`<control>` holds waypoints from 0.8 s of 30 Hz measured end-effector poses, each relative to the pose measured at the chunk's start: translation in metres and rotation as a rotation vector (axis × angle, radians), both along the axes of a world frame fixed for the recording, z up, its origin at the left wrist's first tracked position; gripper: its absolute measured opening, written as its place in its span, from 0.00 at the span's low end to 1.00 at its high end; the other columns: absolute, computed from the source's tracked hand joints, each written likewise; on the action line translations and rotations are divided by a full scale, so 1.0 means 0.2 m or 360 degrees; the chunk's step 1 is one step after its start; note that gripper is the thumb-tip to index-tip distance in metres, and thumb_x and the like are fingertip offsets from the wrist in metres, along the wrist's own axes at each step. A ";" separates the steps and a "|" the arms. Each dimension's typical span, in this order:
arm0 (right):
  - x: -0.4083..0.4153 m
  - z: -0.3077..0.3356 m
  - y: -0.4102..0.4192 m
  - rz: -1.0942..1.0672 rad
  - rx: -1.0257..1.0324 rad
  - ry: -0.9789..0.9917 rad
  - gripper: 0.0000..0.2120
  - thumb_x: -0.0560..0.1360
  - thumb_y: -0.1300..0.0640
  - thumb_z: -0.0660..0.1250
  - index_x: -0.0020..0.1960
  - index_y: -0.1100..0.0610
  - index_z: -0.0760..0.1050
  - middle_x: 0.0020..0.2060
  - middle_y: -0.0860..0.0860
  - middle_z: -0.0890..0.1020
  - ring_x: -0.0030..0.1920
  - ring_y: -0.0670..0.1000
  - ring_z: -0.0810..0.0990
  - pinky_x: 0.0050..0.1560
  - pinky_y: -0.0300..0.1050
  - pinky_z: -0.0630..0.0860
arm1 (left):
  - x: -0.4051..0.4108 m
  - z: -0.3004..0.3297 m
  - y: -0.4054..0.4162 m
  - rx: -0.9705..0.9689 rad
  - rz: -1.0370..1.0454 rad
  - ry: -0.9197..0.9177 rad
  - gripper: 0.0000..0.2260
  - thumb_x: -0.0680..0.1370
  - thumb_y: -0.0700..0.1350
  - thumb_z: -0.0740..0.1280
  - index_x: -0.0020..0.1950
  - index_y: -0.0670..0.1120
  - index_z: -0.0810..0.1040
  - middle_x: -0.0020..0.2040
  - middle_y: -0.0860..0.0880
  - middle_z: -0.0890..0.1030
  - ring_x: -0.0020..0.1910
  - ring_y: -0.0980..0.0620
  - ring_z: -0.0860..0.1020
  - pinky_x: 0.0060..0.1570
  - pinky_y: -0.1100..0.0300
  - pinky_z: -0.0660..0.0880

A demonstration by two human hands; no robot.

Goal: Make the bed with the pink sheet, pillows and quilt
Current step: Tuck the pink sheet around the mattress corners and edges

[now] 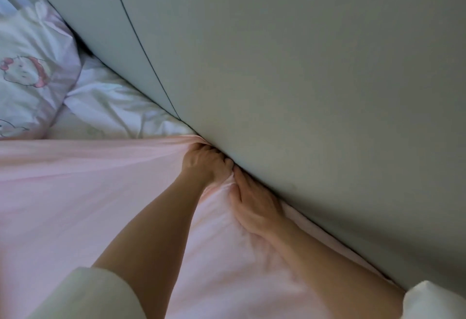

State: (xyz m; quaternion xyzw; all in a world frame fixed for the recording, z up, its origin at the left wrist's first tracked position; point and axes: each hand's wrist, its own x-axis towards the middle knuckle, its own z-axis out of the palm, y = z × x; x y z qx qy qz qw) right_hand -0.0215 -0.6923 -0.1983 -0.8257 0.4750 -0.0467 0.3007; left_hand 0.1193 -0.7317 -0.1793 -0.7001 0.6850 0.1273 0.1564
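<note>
Grey-green padded headboard (302,66) filling upper right, pink sheet (75,205) spread across bed up to its base, cartoon-print pillow (32,74) far left, left hand (204,164) clutching bunched sheet edge at headboard, right hand (254,207) fingers straight, pressing sheet into the gap.

Two hands (205,161) (254,205), one pink sheet (75,192), one pillow (32,71)

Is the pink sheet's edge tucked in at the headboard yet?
Partly: both hands, left hand and right hand, push pink sheet against the headboard.
</note>
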 end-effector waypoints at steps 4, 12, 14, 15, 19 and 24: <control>0.06 -0.03 -0.10 -0.0080 0.0383 -0.0006 0.26 0.81 0.52 0.48 0.77 0.50 0.47 0.77 0.50 0.51 0.77 0.50 0.50 0.77 0.46 0.44 | 0.04 -0.01 0.04 -0.0221 -0.0090 0.0130 0.28 0.75 0.55 0.44 0.56 0.47 0.81 0.59 0.48 0.81 0.63 0.48 0.74 0.63 0.59 0.62; 0.08 -0.04 -0.11 -0.0149 0.0310 -0.0053 0.25 0.81 0.56 0.50 0.77 0.57 0.51 0.76 0.57 0.54 0.76 0.52 0.52 0.76 0.43 0.45 | 0.04 0.01 0.39 -0.0605 0.0254 0.0250 0.27 0.77 0.52 0.46 0.70 0.43 0.70 0.71 0.46 0.70 0.71 0.46 0.67 0.69 0.44 0.60; 0.07 -0.01 -0.07 -0.0203 0.0102 0.0088 0.23 0.81 0.54 0.50 0.74 0.58 0.58 0.71 0.60 0.66 0.72 0.56 0.65 0.73 0.48 0.59 | 0.03 0.01 0.37 -0.0376 0.0449 0.0264 0.32 0.75 0.55 0.38 0.77 0.47 0.57 0.77 0.51 0.58 0.76 0.51 0.54 0.73 0.45 0.48; 0.07 0.01 -0.04 -0.0236 -0.0024 0.0172 0.21 0.81 0.53 0.50 0.71 0.59 0.63 0.66 0.62 0.73 0.66 0.59 0.72 0.65 0.50 0.68 | 0.04 -0.01 0.34 -0.0319 0.0484 0.0271 0.31 0.75 0.55 0.37 0.77 0.49 0.53 0.78 0.53 0.55 0.76 0.53 0.50 0.73 0.46 0.46; 0.04 0.06 0.04 -0.0205 -0.0460 0.0115 0.22 0.72 0.53 0.53 0.57 0.60 0.79 0.41 0.57 0.85 0.35 0.56 0.84 0.27 0.43 0.75 | 0.12 -0.06 0.28 -0.0374 0.0361 0.0128 0.34 0.73 0.57 0.32 0.77 0.52 0.53 0.77 0.56 0.56 0.75 0.55 0.51 0.73 0.50 0.47; 0.10 0.05 -0.04 0.0019 -0.0081 0.0042 0.27 0.79 0.49 0.49 0.77 0.52 0.52 0.74 0.54 0.63 0.68 0.56 0.70 0.64 0.49 0.70 | 0.23 -0.04 0.27 -0.0290 0.0260 0.0092 0.30 0.76 0.59 0.35 0.77 0.55 0.54 0.76 0.56 0.60 0.75 0.51 0.56 0.70 0.53 0.52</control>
